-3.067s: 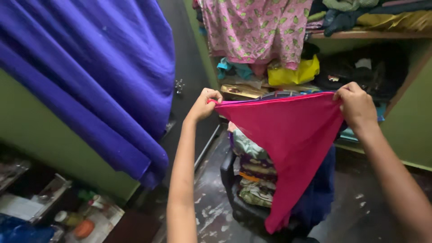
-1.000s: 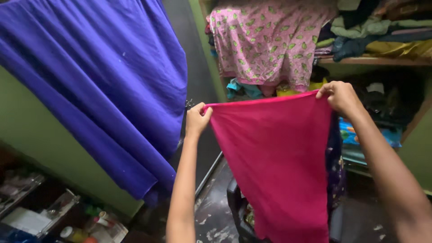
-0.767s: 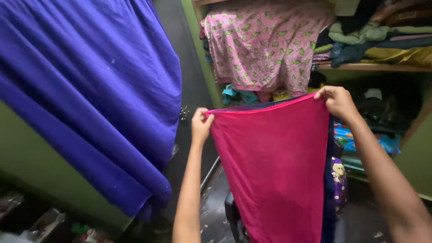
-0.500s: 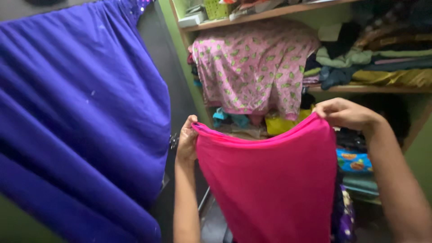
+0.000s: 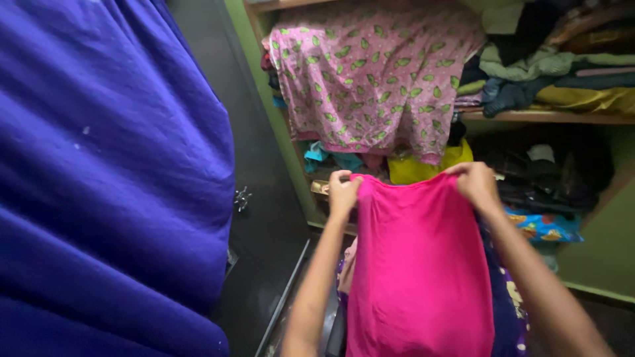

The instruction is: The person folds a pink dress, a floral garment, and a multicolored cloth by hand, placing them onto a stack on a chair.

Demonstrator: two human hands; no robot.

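Just below the middle of the frame, both hands hold up a bright pink cloth [image 5: 420,264] by its top edge. The left hand [image 5: 343,192] is closed in a pinch on the cloth's upper left corner, fingers curled over the hem, and the right hand [image 5: 476,185] is likewise closed on the upper right corner, knuckles toward the camera. The two hands sit fairly near each other, so the top edge between them sags a little, and the cloth hangs straight down from them to the bottom edge of the frame, covering most of what lies beneath. A strip of dark blue printed fabric [image 5: 509,317] shows just beside its lower right edge. Behind the hands, in the upper middle of the frame, a pink leaf-patterned cloth [image 5: 370,73] drapes down over a wooden shelf [image 5: 549,117] that carries folded clothes [image 5: 542,73] at the upper right. A yellow bundle [image 5: 423,166] sits just above the pink cloth's top edge. A large violet-blue curtain [image 5: 112,178] fills the left side, beside a dark door [image 5: 264,198].
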